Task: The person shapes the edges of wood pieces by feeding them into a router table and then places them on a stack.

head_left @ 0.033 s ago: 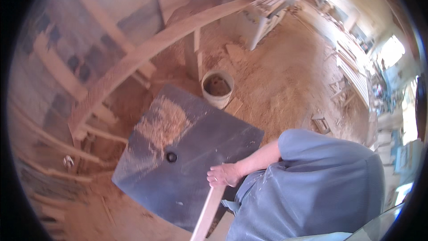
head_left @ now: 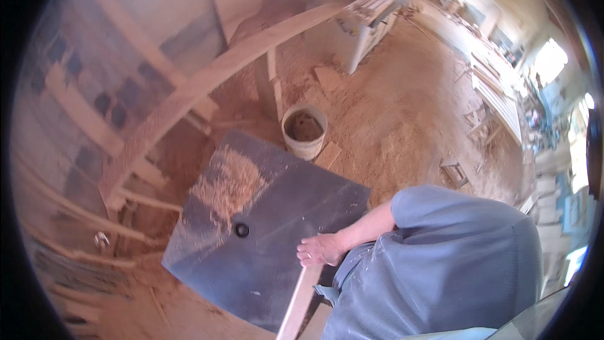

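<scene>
Wooden strip [head_left: 299,302] at the lower right edge of the tabletop [head_left: 286,204], running from the hand down out of view; whether it bears on the surface or lies just beyond that edge cannot be told. Right hand [head_left: 321,250] over the strip's upper end, near the same edge: the grip appears closed on the wood, though its underside is hidden. Left hand outside the view, its grip not determinable. Sound handling here would probably mean even pressure, the strip kept in line with the edge, fingertips lifted clear of its underside, and the loose clothing [head_left: 440,264] held away from the wood.

Surface and room, left to right. Long beam [head_left: 217,75] beyond the upper left edge of the tabletop, with slats and planks behind it. Shavings [head_left: 231,179] heaped along that edge toward the top corner, thinning toward the left corner. Round black fitting [head_left: 241,230] below the heap, well inside the edges; whether knob or hole is unclear. Tabletop dark, flat, lightly dusted. Bucket [head_left: 305,150], pale, upright just beyond the upper right edge, brown matter inside; scrap board [head_left: 328,155] beside it. Floor [head_left: 402,119] past the right corner, covered in sawdust. Long boards [head_left: 500,107] farther right, side by side; bright window [head_left: 550,61] beyond.
</scene>
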The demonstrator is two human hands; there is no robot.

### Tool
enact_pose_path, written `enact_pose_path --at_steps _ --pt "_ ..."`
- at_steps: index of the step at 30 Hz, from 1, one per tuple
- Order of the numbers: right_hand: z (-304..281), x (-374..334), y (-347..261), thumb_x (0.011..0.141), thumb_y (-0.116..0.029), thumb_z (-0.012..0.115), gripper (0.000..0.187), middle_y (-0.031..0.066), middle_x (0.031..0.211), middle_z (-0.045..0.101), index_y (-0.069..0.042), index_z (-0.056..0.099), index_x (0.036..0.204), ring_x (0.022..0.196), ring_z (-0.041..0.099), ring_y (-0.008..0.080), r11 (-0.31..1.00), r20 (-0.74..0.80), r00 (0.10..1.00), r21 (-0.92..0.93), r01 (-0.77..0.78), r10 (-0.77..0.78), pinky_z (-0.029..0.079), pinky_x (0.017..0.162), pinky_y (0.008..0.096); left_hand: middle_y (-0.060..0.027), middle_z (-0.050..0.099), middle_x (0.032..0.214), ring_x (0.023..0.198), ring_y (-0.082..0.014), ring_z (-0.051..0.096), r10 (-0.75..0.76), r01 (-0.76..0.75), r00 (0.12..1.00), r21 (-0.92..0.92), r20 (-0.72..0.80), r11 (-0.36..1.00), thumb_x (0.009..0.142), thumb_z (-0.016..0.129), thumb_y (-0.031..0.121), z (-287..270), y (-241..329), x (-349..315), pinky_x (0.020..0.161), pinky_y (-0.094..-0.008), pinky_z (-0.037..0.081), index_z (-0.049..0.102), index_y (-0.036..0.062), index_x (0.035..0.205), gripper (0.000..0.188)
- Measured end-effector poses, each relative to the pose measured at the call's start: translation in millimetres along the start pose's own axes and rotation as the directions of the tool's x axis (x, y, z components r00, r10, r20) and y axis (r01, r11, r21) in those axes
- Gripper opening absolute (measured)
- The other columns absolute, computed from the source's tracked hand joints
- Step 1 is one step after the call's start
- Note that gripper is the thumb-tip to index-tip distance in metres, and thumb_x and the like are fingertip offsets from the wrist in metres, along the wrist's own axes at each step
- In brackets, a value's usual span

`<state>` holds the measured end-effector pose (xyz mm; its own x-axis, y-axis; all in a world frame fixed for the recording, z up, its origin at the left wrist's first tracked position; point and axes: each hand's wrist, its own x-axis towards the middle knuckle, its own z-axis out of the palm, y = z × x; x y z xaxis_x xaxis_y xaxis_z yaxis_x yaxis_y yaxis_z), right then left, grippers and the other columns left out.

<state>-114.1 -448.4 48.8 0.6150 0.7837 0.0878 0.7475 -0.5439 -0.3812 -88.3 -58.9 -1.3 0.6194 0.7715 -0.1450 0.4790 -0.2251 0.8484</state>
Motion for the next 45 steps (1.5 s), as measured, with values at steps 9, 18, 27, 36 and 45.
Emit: enact_pose_path --at_steps 9,18,27,36,45 --pt "-7 -230 0 0.072 -0.013 0.071 0.042 0.0132 0.107 0.061 -0.004 0.060 0.111 0.104 0.063 0.0335 0.935 -0.276 0.893 0.104 -0.339 0.355 0.052 0.088 0.0468 -0.0223 0.065 0.125 0.115 -0.0346 0.063 0.429 -0.346 0.844 -0.287 0.321 0.894 0.105 0.045 0.047 75 188 -190 0.102 -0.0540 0.051 0.053 -0.0015 0.137 0.058" --pt "-90 -410 -26 0.070 -0.015 0.081 0.049 0.0136 0.104 0.063 -0.006 0.058 0.113 0.095 0.066 0.0378 0.681 -0.647 0.344 0.385 -0.623 0.681 0.056 0.077 0.0479 -0.0233 0.066 0.119 0.109 -0.0334 0.065 0.396 -0.106 0.659 -0.442 0.640 0.891 0.105 0.045 0.046 143 289 -457 0.099 -0.0551 0.054 0.051 -0.0033 0.134 0.057" --pt "-147 -556 -22 0.074 -0.023 0.082 0.060 0.0177 0.114 0.064 -0.008 0.055 0.125 0.107 0.065 0.0389 0.330 -0.527 -0.050 0.599 -0.730 0.848 0.054 0.090 0.0472 -0.0108 0.069 0.106 0.096 -0.0274 0.070 0.151 0.442 0.136 -0.196 0.979 0.875 0.088 0.074 -0.001 278 284 -716 0.082 -0.0442 0.059 0.059 0.0043 0.121 0.037" --pt "-163 -650 80 0.062 -0.029 0.091 0.084 0.0179 0.126 0.066 -0.008 0.056 0.135 0.118 0.064 0.0366 0.161 -0.275 -0.139 0.828 -0.537 0.951 0.052 0.100 0.0441 -0.0141 0.066 0.108 0.098 -0.0257 0.069 0.206 0.304 -0.092 -0.169 0.974 0.937 0.084 0.080 0.001 426 306 -829 0.089 -0.0378 0.056 0.053 -0.0036 0.124 0.048" --pt "-307 -726 269 0.069 -0.028 0.089 0.082 0.0189 0.131 0.063 -0.006 0.053 0.139 0.119 0.064 0.0355 0.152 -0.270 -0.221 0.885 -0.440 0.937 0.051 0.101 0.0439 -0.0132 0.056 0.118 0.103 -0.0247 0.060 0.506 -0.141 0.062 -0.494 0.861 0.858 0.074 0.085 0.013 574 392 -976 0.091 -0.0366 0.051 0.035 -0.0026 0.142 0.086"
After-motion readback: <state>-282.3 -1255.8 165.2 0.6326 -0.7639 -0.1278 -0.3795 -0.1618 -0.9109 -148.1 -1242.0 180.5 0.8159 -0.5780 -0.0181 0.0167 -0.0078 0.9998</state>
